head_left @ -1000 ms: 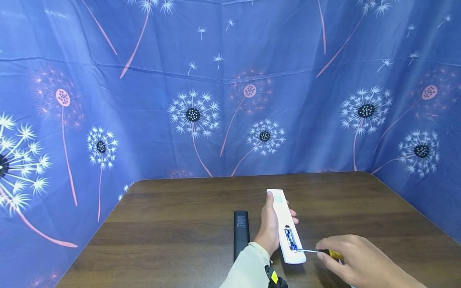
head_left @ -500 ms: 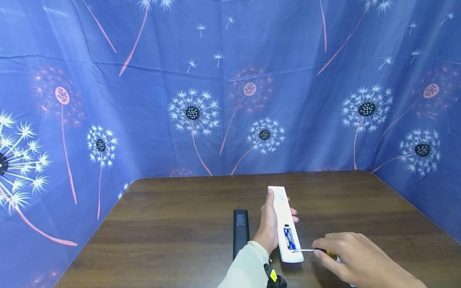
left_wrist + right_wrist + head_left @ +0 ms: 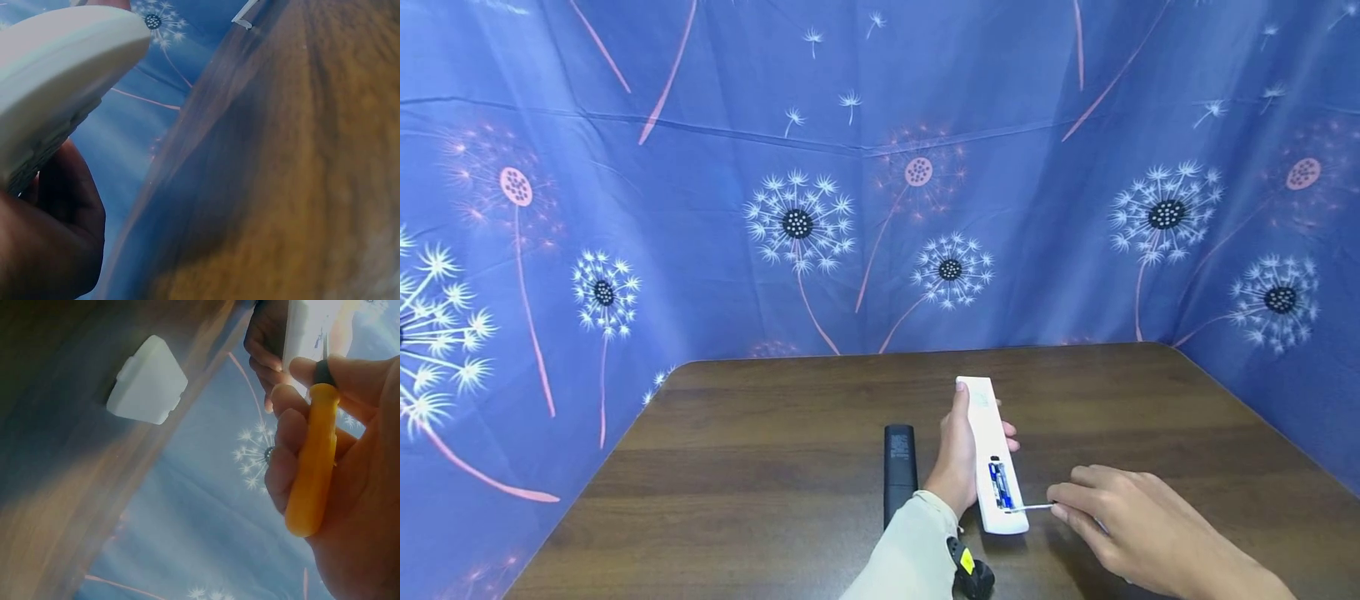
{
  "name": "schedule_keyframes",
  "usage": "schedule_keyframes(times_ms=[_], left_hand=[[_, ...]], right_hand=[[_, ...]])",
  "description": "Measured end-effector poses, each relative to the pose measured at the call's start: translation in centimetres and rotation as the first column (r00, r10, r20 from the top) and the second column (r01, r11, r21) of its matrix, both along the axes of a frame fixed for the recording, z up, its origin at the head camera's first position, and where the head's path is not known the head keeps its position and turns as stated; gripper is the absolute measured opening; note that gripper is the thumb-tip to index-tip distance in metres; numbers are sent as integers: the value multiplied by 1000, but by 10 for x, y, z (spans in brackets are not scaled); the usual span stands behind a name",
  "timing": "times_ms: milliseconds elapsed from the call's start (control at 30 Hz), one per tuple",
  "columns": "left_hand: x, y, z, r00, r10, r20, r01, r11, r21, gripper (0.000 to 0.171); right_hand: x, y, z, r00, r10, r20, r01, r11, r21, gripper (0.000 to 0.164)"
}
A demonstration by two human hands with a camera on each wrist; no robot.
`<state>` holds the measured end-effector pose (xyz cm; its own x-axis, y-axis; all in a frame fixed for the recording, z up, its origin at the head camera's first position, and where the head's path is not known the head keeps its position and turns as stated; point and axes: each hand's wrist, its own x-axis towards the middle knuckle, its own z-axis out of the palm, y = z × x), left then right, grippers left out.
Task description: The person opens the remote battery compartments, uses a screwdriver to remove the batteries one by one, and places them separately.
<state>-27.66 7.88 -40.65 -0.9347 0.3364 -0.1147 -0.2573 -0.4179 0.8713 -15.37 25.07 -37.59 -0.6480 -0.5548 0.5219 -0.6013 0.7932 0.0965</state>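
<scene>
My left hand (image 3: 953,462) grips a white remote control (image 3: 988,425) along its sides, back face up, above the table. Its battery compartment is uncovered, and blue batteries (image 3: 1002,490) lie inside. My right hand (image 3: 1138,521) holds a screwdriver (image 3: 314,462) with a yellow handle and black collar; thumb and finger pinch it near the collar. The thin metal shaft (image 3: 1036,507) reaches left to the compartment's lower end, its tip right at the batteries' ends. In the left wrist view the remote's rounded end (image 3: 81,53) and buttoned underside show above the curled fingers.
A black remote control (image 3: 899,475) lies face down on the brown wooden table (image 3: 737,467), left of my left forearm. A small white cover (image 3: 150,384) lies on the table in the right wrist view. Blue dandelion-patterned cloth (image 3: 700,208) hangs behind and at both sides.
The head view has tilted down slightly, so everything sits higher in it. The screwdriver's yellow handle has gone out of sight behind my right fingers, while its tip stays at the compartment's lower end.
</scene>
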Motion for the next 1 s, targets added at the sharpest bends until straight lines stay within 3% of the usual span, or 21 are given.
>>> schedule_keyframes(times_ms=[133, 400, 667, 1000], left_hand=[[1, 1, 0, 1000, 8, -3, -8, 1000, 12, 76], [-2, 0, 0, 1000, 9, 2, -9, 1000, 10, 77], [-5, -3, 2, 1000, 10, -20, -10, 1000, 16, 76], [-3, 1, -1, 998, 66, -1, -66, 998, 16, 76]], right_hand=[[2, -1, 0, 1000, -19, 9, 19, 1000, 18, 7], [4, -6, 4, 996, -64, 57, 63, 998, 17, 19], [3, -10, 3, 996, -84, 25, 83, 996, 22, 21], [4, -17, -1, 988, -150, 24, 148, 988, 49, 30]])
